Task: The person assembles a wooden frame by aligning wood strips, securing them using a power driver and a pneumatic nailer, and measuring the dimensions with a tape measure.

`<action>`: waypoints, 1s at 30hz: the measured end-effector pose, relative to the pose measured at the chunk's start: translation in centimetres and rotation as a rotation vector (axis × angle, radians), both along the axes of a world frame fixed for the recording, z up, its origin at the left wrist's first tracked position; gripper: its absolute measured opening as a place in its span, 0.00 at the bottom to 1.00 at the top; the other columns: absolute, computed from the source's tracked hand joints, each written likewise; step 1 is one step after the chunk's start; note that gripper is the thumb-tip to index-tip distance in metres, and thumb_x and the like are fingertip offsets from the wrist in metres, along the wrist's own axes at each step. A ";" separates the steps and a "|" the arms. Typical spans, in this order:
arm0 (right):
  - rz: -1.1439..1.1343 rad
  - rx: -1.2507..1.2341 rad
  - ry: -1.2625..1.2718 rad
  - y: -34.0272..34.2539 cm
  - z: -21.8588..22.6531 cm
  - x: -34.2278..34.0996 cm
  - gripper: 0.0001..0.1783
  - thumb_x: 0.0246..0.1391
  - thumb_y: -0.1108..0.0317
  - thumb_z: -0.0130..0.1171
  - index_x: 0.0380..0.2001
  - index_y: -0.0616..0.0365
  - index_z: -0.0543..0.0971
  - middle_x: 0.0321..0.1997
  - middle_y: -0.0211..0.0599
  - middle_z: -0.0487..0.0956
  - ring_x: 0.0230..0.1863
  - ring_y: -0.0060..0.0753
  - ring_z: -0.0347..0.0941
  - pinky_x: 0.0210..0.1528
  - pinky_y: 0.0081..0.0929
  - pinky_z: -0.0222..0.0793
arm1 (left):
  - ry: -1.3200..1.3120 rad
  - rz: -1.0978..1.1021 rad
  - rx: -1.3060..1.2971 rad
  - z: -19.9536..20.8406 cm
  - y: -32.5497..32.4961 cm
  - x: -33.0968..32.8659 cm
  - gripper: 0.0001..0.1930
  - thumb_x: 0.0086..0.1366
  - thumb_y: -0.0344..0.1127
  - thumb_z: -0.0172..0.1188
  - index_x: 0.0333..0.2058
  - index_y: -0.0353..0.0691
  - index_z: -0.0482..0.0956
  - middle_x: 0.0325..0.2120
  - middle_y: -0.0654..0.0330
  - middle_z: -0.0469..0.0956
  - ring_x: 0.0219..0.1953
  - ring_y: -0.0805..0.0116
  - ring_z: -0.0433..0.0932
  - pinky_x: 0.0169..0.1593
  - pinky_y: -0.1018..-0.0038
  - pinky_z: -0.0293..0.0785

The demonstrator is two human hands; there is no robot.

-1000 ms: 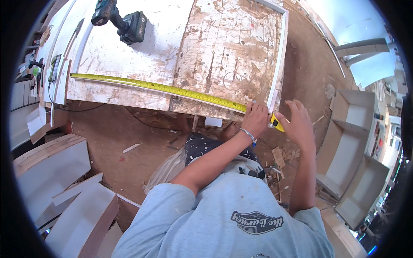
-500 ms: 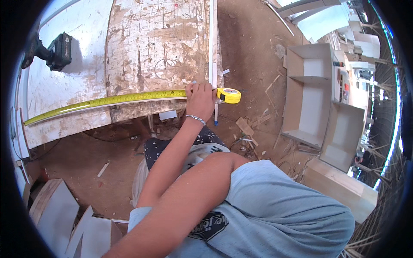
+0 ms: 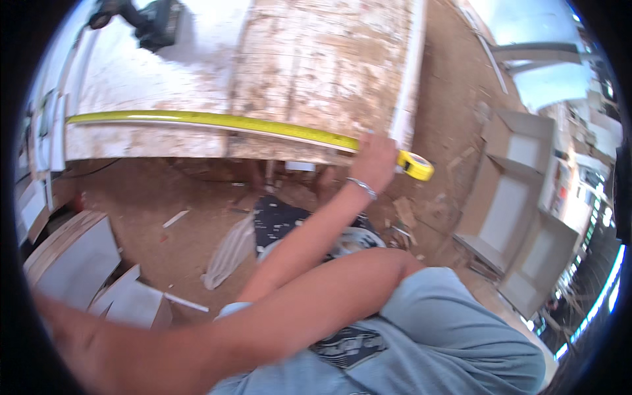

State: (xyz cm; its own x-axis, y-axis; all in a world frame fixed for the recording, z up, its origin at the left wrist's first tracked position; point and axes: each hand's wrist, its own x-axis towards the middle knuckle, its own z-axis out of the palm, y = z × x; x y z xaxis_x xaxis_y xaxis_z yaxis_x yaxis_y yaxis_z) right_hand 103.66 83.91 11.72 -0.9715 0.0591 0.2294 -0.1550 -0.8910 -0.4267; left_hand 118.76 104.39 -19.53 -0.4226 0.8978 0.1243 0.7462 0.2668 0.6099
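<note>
Tape blade (image 3: 224,121) long axis L–R along bench (image 3: 316,72) near edge. L hand (image 3: 376,161) nearer, gripping R end by case (image 3: 416,166); R hand (image 3: 62,322) crossed far L, blurred, grip can't tell.

Brown floor (image 3: 454,105), strewn with wood scraps (image 3: 404,210), spreads around you; open-fronted shelf units (image 3: 501,204) stand right, bright light (image 3: 617,266) beyond.

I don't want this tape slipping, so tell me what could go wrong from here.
The yellow tape case juts past the table, so a bump might shift it. Only the left hand is on the tape blade; if it slips, the blade could move.
</note>
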 end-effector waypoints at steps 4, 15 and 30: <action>0.155 0.325 -0.498 4.3 -7.7 -1.2 0.14 0.61 0.62 0.60 0.46 0.57 0.76 0.36 0.31 0.74 0.44 0.26 0.71 0.52 0.30 0.67 | -0.062 -0.025 0.055 -0.8 0.2 0.6 0.07 0.61 0.32 0.51 0.35 0.38 0.75 0.34 0.52 0.76 0.46 0.53 0.74 0.63 0.53 0.60; -0.007 1.113 -0.781 9.3 -21.7 -6.2 0.27 0.70 0.49 0.46 0.37 0.64 0.81 0.27 0.41 0.82 0.30 0.28 0.81 0.38 0.28 0.74 | -0.133 0.080 0.116 -1.6 0.3 1.2 0.09 0.64 0.35 0.51 0.39 0.39 0.76 0.40 0.52 0.76 0.55 0.53 0.70 0.70 0.56 0.52; -0.493 1.312 -0.351 6.1 -30.2 -11.1 0.11 0.53 0.72 0.64 0.40 0.63 0.82 0.37 0.46 0.83 0.38 0.41 0.82 0.42 0.31 0.77 | -0.018 0.097 -0.004 -1.8 0.5 1.6 0.09 0.66 0.39 0.51 0.39 0.45 0.78 0.36 0.59 0.78 0.55 0.59 0.72 0.70 0.56 0.47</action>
